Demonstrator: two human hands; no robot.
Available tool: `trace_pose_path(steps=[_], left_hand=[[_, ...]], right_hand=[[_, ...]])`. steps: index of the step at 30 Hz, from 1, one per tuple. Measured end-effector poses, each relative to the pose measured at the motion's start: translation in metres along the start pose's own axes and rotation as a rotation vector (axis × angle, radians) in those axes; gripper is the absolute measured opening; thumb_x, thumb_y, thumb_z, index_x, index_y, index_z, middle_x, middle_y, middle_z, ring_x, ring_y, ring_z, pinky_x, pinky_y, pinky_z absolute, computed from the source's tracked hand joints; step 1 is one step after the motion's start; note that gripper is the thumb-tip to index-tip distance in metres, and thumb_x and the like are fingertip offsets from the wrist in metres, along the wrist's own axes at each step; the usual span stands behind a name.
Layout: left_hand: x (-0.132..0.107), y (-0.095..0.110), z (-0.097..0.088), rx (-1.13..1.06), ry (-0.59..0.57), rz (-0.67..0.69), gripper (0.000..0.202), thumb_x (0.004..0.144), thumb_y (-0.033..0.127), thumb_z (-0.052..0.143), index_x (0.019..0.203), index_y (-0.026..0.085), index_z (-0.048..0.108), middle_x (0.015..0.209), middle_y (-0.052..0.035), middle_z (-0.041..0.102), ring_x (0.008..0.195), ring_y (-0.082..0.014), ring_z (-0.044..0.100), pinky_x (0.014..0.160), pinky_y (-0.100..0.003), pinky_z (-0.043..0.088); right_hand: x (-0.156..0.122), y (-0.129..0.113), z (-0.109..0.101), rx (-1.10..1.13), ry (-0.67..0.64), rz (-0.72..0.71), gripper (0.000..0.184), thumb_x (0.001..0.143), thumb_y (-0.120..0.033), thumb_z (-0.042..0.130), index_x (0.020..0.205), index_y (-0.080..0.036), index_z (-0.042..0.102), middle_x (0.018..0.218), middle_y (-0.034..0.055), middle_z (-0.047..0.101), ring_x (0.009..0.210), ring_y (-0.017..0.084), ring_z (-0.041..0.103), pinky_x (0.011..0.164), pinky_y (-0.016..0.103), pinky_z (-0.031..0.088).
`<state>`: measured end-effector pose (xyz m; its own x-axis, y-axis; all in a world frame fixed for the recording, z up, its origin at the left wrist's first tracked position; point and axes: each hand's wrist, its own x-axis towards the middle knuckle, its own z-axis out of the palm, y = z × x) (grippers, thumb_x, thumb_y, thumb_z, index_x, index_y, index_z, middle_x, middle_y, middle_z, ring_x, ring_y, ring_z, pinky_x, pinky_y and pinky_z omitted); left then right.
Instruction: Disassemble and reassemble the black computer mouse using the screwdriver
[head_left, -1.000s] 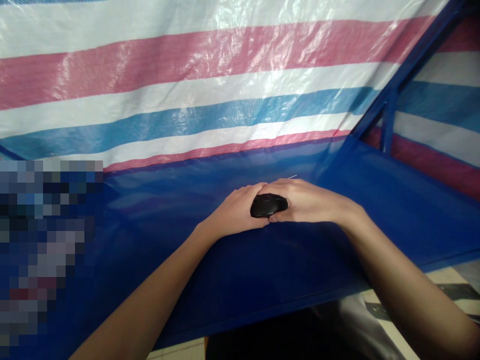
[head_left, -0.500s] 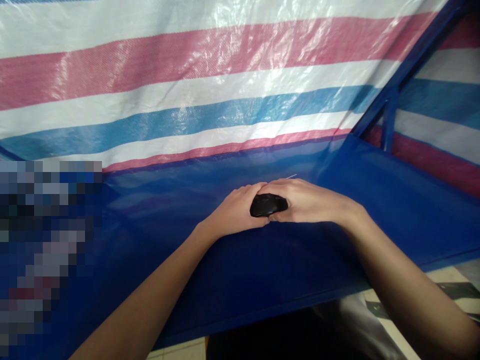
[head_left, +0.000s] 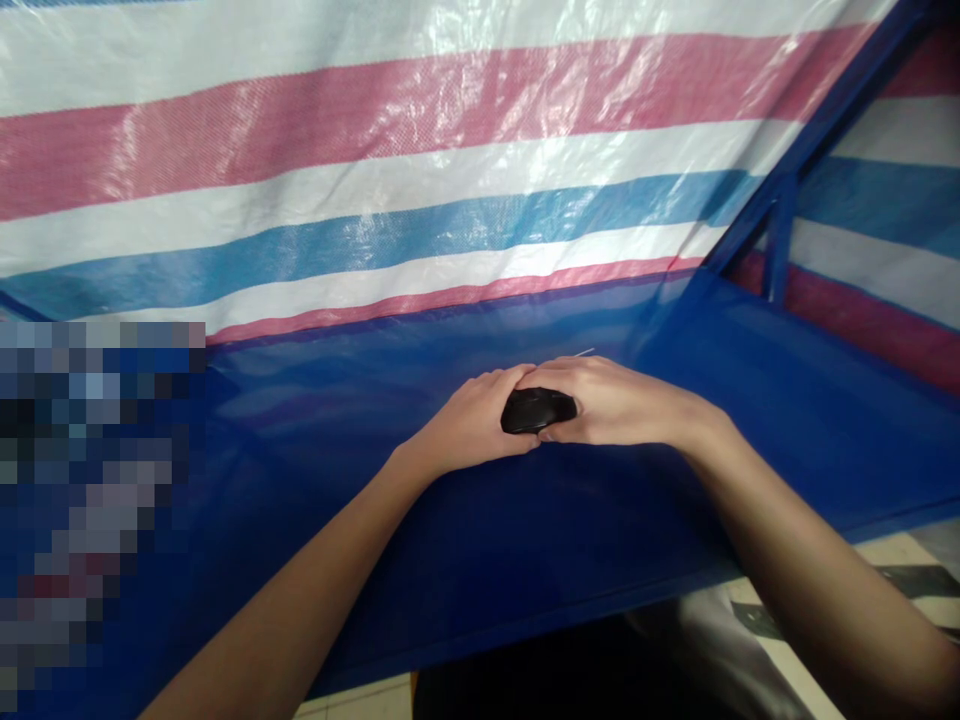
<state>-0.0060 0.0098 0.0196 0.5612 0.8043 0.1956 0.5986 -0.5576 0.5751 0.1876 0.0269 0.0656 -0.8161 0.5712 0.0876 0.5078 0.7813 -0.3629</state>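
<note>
A small black rounded object (head_left: 537,410), shaped like a computer mouse, rests on the blue table surface (head_left: 525,540). My left hand (head_left: 472,425) cups its left side with fingers curled over the top. My right hand (head_left: 611,400) wraps its right side, thumb underneath at the front. The fingertips of both hands meet above the object, so most of it is hidden.
A red, white and blue striped plastic tarp (head_left: 375,170) hangs right behind the table. A blue metal frame post (head_left: 776,250) rises at the right. A blurred patch (head_left: 97,500) covers the left. Tiled floor (head_left: 900,570) shows past the table's near right edge.
</note>
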Motion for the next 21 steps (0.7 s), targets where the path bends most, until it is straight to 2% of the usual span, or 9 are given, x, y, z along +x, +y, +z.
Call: trace_pose_path(steps=[4, 7, 14, 21], left_hand=[[0.0001, 0.0003, 0.0000, -0.023, -0.012, -0.031, 0.067, 0.069, 0.037, 0.068, 0.130, 0.025, 0.044, 0.125, -0.0085, 0.058, 0.114, -0.0292, 0.055, 0.096, -0.045, 0.042], [0.0002, 0.0004, -0.0006, -0.034, -0.003, -0.032, 0.070, 0.068, 0.037, 0.069, 0.132, 0.024, 0.042, 0.128, -0.0091, 0.057, 0.115, -0.0297, 0.054, 0.097, -0.046, 0.041], [0.0002, 0.0015, -0.0018, -0.053, -0.015, -0.020, 0.065, 0.070, 0.039, 0.067, 0.129, 0.023, 0.045, 0.126, -0.0084, 0.058, 0.114, -0.0282, 0.055, 0.096, -0.044, 0.043], [-0.0012, 0.0001, 0.0001, -0.021, -0.017, -0.092, 0.082, 0.070, 0.044, 0.067, 0.140, 0.019, 0.032, 0.140, -0.0131, 0.047, 0.125, -0.0309, 0.047, 0.103, -0.045, 0.037]], right_hand=[[0.0003, 0.0000, 0.0010, -0.002, 0.002, 0.006, 0.036, 0.071, -0.021, 0.068, 0.106, -0.024, 0.063, 0.105, 0.0034, 0.069, 0.100, 0.025, 0.063, 0.084, 0.033, 0.047], [-0.0001, 0.0005, 0.0015, -0.007, 0.007, -0.004, 0.035, 0.071, -0.022, 0.068, 0.106, -0.025, 0.063, 0.107, 0.0028, 0.068, 0.100, 0.025, 0.063, 0.084, 0.034, 0.047], [-0.0005, 0.0003, 0.0002, 0.008, -0.009, 0.003, 0.034, 0.074, -0.024, 0.067, 0.108, -0.025, 0.062, 0.111, 0.0032, 0.067, 0.101, 0.024, 0.063, 0.085, 0.034, 0.046], [-0.0019, -0.0011, -0.0007, -0.047, -0.027, 0.026, 0.039, 0.076, -0.025, 0.064, 0.116, -0.023, 0.059, 0.112, 0.0069, 0.068, 0.100, 0.027, 0.064, 0.085, 0.036, 0.046]])
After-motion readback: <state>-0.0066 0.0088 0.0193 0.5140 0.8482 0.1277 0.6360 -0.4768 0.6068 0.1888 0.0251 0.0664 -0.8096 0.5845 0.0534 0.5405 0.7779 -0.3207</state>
